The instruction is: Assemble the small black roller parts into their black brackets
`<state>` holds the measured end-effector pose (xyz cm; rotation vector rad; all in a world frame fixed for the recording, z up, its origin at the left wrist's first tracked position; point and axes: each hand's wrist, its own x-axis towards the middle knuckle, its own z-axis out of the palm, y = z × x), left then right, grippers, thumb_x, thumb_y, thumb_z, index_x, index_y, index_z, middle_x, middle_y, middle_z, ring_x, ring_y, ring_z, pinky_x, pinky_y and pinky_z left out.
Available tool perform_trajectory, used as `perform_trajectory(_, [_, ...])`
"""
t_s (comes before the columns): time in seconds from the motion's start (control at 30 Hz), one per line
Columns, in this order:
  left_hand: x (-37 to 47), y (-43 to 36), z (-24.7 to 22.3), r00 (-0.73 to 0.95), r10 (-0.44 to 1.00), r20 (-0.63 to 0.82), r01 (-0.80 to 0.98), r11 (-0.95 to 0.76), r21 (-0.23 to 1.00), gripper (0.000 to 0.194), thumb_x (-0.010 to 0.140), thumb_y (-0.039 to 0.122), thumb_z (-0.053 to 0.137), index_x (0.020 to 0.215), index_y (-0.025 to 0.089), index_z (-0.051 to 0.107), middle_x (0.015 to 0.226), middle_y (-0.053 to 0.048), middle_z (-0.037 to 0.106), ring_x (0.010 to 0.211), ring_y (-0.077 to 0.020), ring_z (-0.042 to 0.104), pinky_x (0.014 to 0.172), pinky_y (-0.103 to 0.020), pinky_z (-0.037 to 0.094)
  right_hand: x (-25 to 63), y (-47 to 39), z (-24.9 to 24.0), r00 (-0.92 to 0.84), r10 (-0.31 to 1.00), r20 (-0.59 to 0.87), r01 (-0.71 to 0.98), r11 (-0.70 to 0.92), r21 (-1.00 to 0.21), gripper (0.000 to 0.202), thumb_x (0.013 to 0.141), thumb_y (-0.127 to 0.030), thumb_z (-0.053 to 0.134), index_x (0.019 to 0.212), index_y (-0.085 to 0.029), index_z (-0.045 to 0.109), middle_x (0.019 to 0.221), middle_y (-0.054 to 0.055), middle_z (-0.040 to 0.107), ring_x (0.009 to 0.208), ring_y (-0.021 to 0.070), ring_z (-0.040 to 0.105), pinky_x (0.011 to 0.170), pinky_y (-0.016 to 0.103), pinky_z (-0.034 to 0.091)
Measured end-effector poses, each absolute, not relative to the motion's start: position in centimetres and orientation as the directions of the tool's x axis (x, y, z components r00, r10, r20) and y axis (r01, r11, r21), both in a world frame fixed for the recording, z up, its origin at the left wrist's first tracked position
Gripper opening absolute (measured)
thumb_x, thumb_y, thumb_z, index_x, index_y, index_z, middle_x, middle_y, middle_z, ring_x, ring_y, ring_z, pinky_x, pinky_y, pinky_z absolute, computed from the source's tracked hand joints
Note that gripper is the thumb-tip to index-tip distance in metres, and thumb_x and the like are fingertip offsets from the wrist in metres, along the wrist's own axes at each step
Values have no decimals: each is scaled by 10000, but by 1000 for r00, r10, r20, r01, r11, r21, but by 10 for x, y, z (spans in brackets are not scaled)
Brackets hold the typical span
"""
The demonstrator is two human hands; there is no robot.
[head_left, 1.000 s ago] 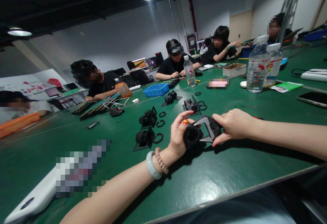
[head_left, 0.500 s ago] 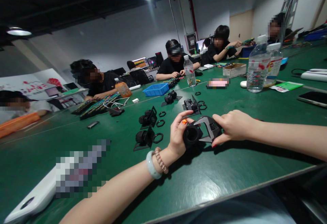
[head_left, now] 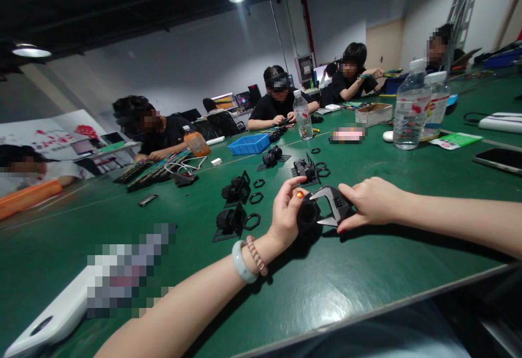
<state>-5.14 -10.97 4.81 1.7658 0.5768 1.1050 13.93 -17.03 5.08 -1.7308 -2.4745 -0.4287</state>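
Near the centre of the frame, the left hand [head_left: 285, 211] curls its fingers around a black tube [head_left: 309, 216], seemingly steadying it while leaving its right side free. Right of centre, the right hand [head_left: 369, 203] grasps a wrench [head_left: 342, 203] just behind its head, likely for control; the jaws stand spread toward the tube, though contact is unclear. Left of centre, black brackets [head_left: 233, 221] and rings [head_left: 252, 229] sit side by side on the green tabletop [head_left: 334, 303], perhaps keeping sets together. Water bottles [head_left: 410, 113] stand at upper right, apart from the hands.
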Motion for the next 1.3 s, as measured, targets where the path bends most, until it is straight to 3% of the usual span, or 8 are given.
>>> perform_trajectory(0.37, [-50, -99, 38, 514, 749, 418, 153, -560, 814, 323, 808, 302, 477, 1090, 167, 394, 773, -22, 571, 748, -146, 536, 726, -282, 410, 139, -172, 53, -240, 962, 127, 962, 219, 162, 728, 628, -800, 293, 843, -151, 545, 678, 147, 653, 605, 301, 635, 489, 305, 401])
perform_trajectory(0.73, [-48, -104, 40, 534, 735, 418, 244, -607, 756, 273, 804, 276, 469, 1047, 168, 409, 784, -23, 568, 745, -146, 536, 709, -280, 413, 137, -173, 50, -227, 972, 66, 971, 221, 96, 764, 631, -800, 280, 833, -132, 591, 691, 150, 645, 611, 302, 635, 483, 316, 415])
perform_trajectory(1.3, [-46, -116, 44, 655, 646, 391, 280, -689, 668, 335, 753, 231, 517, 1060, 175, 397, 835, -39, 607, 743, -150, 563, 691, -277, 417, 147, -165, 47, -73, 997, -27, 997, 74, 5, 810, 631, -810, 221, 855, -153, 639, 735, 153, 653, 656, 320, 636, 517, 376, 445])
